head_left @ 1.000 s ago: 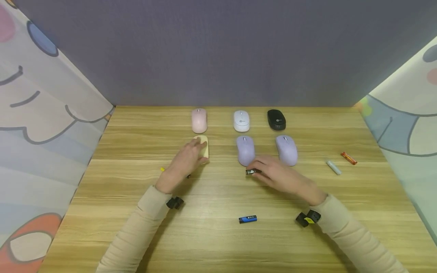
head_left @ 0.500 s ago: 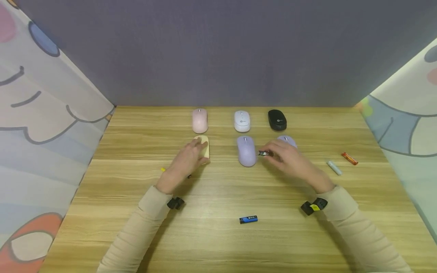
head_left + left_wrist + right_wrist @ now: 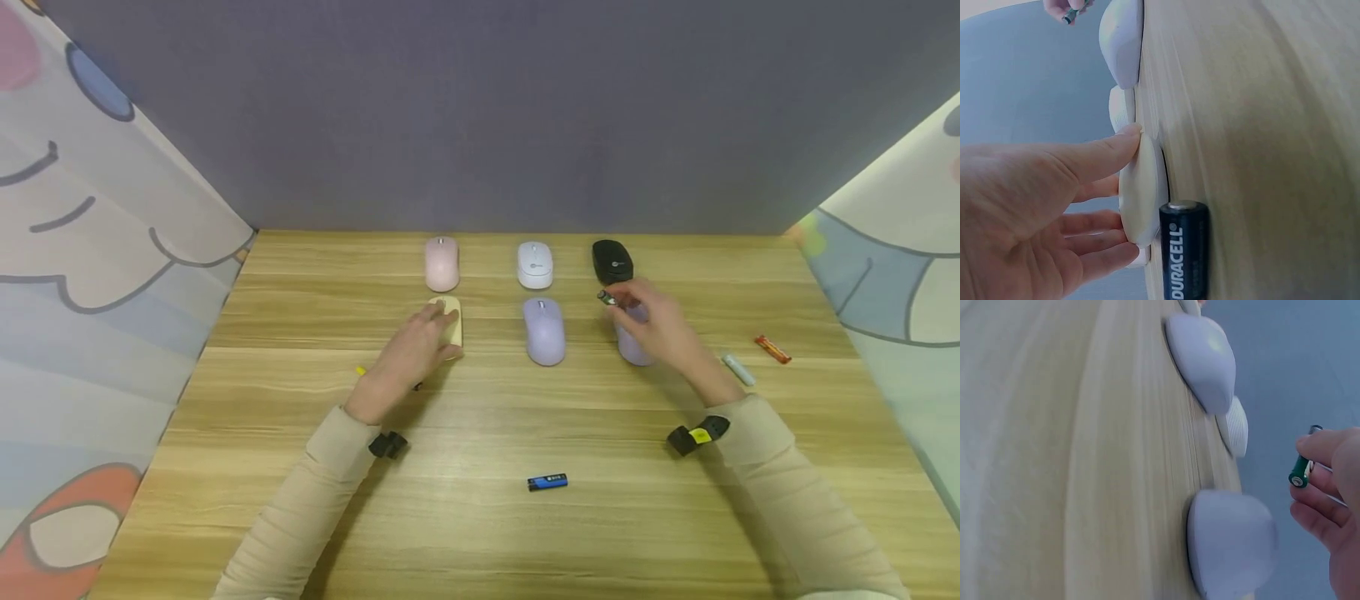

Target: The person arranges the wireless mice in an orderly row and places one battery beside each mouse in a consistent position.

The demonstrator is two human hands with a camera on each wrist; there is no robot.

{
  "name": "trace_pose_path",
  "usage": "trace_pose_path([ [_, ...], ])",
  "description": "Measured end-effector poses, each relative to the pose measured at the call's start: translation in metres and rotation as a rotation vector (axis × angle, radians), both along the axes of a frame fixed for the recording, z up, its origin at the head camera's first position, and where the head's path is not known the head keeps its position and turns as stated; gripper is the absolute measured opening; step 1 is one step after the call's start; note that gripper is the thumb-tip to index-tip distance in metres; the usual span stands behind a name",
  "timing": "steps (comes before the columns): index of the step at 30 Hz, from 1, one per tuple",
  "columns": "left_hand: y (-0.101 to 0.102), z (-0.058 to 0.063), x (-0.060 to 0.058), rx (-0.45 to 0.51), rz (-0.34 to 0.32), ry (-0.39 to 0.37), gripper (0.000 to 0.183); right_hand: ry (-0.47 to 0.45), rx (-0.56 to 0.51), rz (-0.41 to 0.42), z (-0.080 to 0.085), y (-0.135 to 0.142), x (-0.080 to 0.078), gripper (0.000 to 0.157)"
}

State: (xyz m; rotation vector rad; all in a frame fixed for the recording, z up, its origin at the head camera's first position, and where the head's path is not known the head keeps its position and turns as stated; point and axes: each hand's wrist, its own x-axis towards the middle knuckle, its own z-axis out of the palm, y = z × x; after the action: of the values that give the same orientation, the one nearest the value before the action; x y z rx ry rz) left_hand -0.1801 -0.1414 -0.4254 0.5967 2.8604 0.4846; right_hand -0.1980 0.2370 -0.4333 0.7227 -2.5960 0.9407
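Note:
My left hand lies over a pale yellow computer mouse, with thumb and fingers on its opposite sides, as the left wrist view shows. A dark Duracell battery lies on the table near that hand, largely hidden under it in the head view. Between thumb and fingertips, my right hand pinches a green battery, held raised over the right-hand lilac mouse, which the hand partly covers. Another lilac mouse sits between the two hands.
Along the back stand a pink mouse, a white mouse and a black mouse. A blue battery lies toward the front. Off to the right are a grey-white battery and a red-orange battery. A dark panel borders the back.
My right hand has carried the green battery back and to the right, from below the middle lilac mouse to over the right one. The left hand has stayed on the yellow mouse.

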Motion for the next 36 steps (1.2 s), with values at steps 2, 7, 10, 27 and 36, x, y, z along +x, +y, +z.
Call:
trace_pose_path([
  [2, 0.001, 0.001, 0.0, -0.004, 0.0, -0.002, 0.067, -0.004, -0.034, -0.032, -0.001, 0.004, -0.005, 0.025],
  [7, 0.001, 0.0, -0.001, -0.01, -0.005, 0.002, 0.067, -0.093, -0.129, -0.118, -0.004, 0.014, -0.014, 0.027],
  [10, 0.001, -0.001, -0.001, -0.008, -0.003, 0.0, 0.067, -0.152, -0.181, -0.174, -0.005, 0.02, -0.018, 0.029],
  [27, 0.001, 0.0, 0.0, -0.016, 0.006, -0.005, 0.068, -0.398, -0.315, -0.398, -0.007, 0.039, -0.044, 0.045],
  [36, 0.001, 0.001, -0.001, -0.022, 0.014, -0.024, 0.068, -0.524, -0.316, -0.447, -0.014, 0.047, -0.062, 0.055],
])
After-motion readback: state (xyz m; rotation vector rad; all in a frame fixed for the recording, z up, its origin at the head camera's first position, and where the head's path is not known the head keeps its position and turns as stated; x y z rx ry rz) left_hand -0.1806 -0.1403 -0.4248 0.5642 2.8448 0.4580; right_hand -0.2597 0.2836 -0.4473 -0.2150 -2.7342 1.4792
